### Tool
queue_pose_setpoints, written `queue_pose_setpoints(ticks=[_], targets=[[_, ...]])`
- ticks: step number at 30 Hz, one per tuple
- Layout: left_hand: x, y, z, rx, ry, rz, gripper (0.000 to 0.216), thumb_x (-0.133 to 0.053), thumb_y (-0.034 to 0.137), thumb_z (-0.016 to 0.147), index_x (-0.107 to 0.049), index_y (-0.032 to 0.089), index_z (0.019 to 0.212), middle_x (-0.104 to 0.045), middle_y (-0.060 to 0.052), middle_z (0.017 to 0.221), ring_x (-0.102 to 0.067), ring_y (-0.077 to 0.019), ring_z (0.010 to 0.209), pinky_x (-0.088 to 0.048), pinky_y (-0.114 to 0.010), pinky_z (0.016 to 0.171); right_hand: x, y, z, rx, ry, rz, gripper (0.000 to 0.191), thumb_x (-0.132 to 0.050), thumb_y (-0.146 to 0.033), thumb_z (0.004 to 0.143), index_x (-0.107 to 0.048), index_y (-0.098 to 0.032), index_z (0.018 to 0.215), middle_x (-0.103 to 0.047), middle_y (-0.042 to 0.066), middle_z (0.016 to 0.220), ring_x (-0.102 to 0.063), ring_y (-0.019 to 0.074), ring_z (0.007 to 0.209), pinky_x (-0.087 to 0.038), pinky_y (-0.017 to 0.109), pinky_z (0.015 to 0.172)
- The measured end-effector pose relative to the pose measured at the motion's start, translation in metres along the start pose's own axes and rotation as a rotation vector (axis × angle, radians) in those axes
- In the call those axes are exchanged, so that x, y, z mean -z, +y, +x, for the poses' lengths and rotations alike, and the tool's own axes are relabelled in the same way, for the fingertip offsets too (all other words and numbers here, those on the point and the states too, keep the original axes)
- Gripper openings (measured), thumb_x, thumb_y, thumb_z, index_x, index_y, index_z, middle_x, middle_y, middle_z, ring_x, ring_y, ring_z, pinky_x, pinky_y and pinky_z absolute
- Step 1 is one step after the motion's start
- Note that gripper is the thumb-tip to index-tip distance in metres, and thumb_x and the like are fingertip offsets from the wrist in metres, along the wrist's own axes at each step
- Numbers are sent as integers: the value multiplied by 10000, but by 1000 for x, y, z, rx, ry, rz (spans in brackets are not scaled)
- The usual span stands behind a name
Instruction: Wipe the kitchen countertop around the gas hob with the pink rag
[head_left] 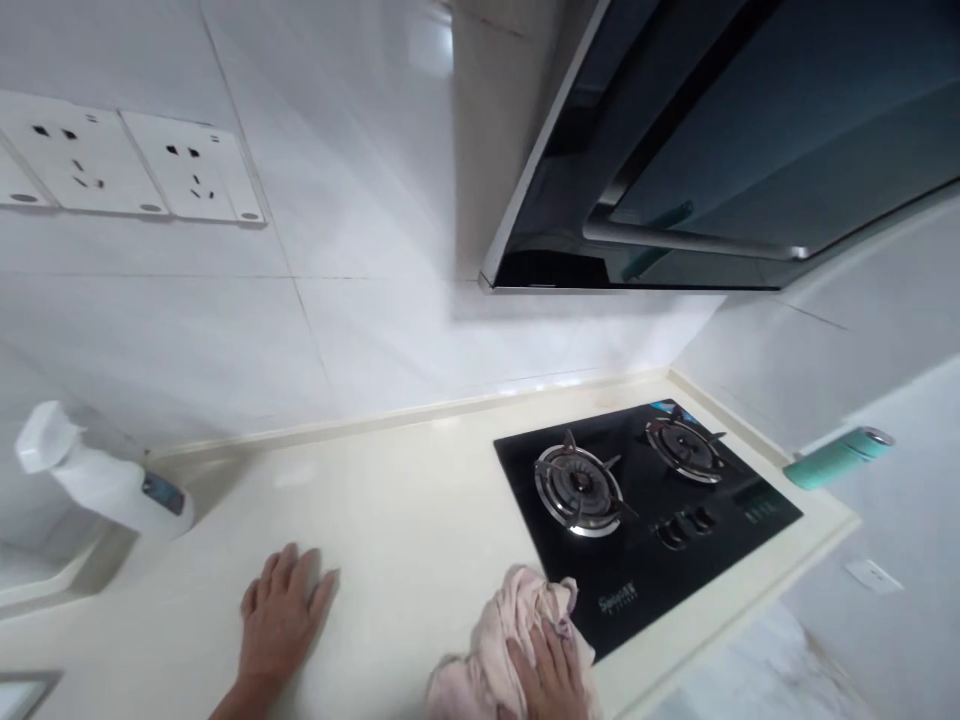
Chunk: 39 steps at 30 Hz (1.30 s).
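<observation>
My left hand (279, 622) lies flat on the cream countertop (390, 510), its fingers a little apart and nothing in it. Under my right hand (553, 675) is a bunched pale pink cloth (491, 640), pressed against the counter at the front left edge of the black gas stove (637, 580). The fingers rest over the cloth's folds, and part of the cloth overlaps the stove's glass. Two round burners, the nearer being the left burner (579, 490), sit on the glass with dark control knobs (684, 527) in front of them.
A white spray bottle (112, 490) stands at the left by the wall. At the far right is a green cylindrical can (836, 458) near the counter's end. A dark range hood (720, 150) overhangs the stove. White wall sockets (195, 175) are at upper left.
</observation>
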<state>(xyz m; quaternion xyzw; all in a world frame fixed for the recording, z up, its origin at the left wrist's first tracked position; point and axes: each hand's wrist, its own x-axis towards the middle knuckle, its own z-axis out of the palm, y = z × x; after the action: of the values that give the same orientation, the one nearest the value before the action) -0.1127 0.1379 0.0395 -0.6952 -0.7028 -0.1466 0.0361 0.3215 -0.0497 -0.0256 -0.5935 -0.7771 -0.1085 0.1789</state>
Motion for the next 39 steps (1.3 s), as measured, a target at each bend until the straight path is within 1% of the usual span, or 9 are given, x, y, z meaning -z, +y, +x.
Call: queue_pose_setpoints(ticks=[3, 6, 9, 12, 16, 19, 27, 32, 39], targets=[[-4, 10, -6, -39, 32, -47, 551, -432, 484, 992, -661, 132, 1349, -507, -235, 1557, -395, -415, 1488, -343, -595, 1168, 4, -22, 22, -201, -77, 16, 607, -624, -546, 932, -560, -375, 1511, -545, 98, 1545, -501, 428, 1407, -356, 676, 1159], [-10, 41, -26, -178, 150, -187, 472, -452, 443, 1008, -658, 193, 1351, -530, -187, 1554, -431, -378, 1482, -366, -568, 1168, 3, -54, 82, -425, -190, 101, 610, -542, -617, 983, -564, -322, 1516, -422, 155, 1627, -352, 471, 1501, -246, 767, 1166], [-11, 87, -52, -371, 200, -363, 450, -471, 386, 1028, -570, 278, 1454, -474, -118, 1617, -416, -318, 1511, -400, -501, 1174, 5, -83, 151, -482, -333, 239, 710, -432, -692, 1015, -463, -277, 1589, -270, 163, 1695, -187, 463, 1566, -165, 764, 1199], [-4, 119, -71, -424, 166, -424, 502, -459, 354, 1049, -454, 287, 1547, -391, -113, 1674, -389, -297, 1533, -433, -487, 1163, 12, -111, 189, -413, -444, 329, 739, -432, -646, 1031, -380, -214, 1628, -196, 174, 1713, -115, 445, 1582, -122, 739, 1228], [4, 112, -82, -455, 155, -333, 552, -435, 349, 1061, -379, 250, 1601, -485, -122, 1615, -479, -277, 1465, -472, -455, 1106, 23, -146, 168, -185, -418, 390, 824, -566, -470, 986, -206, -205, 1678, -144, 155, 1723, -58, 426, 1591, -117, 731, 1243], [4, 87, -92, -668, 202, -231, 614, -484, 412, 1035, -375, 249, 1617, -594, -87, 1531, -536, -265, 1397, -457, -409, 1080, 31, -156, 128, -85, -327, 465, 925, -595, -395, 955, -50, -263, 1691, -88, 115, 1732, -96, 407, 1591, -167, 689, 1260], [2, 86, -122, -876, 247, -95, 781, -590, 691, 921, -483, 281, 1577, -584, -91, 1546, -495, -322, 1392, -406, -409, 1050, 26, -92, 61, 61, -354, 420, 981, -644, -522, 931, -61, -303, 1689, -122, 112, 1726, -190, 449, 1567, -202, 725, 1231], [0, 94, -118, -878, 203, -96, 673, -585, 586, 959, -479, 340, 1576, -553, -68, 1576, -464, -327, 1397, -371, -441, 1061, 32, -56, 83, 45, -483, 399, 899, -592, -614, 970, -117, -348, 1686, -220, 78, 1726, -202, 402, 1575, -145, 698, 1252], [3, 101, -97, -842, 28, -112, 671, -565, 560, 995, -448, 288, 1596, -457, -123, 1643, -402, -348, 1466, -329, -496, 1116, 37, -63, 127, -196, -412, 190, 686, -530, -621, 1009, -403, -317, 1610, -428, 124, 1617, -376, 388, 1442, -224, 636, 1207]])
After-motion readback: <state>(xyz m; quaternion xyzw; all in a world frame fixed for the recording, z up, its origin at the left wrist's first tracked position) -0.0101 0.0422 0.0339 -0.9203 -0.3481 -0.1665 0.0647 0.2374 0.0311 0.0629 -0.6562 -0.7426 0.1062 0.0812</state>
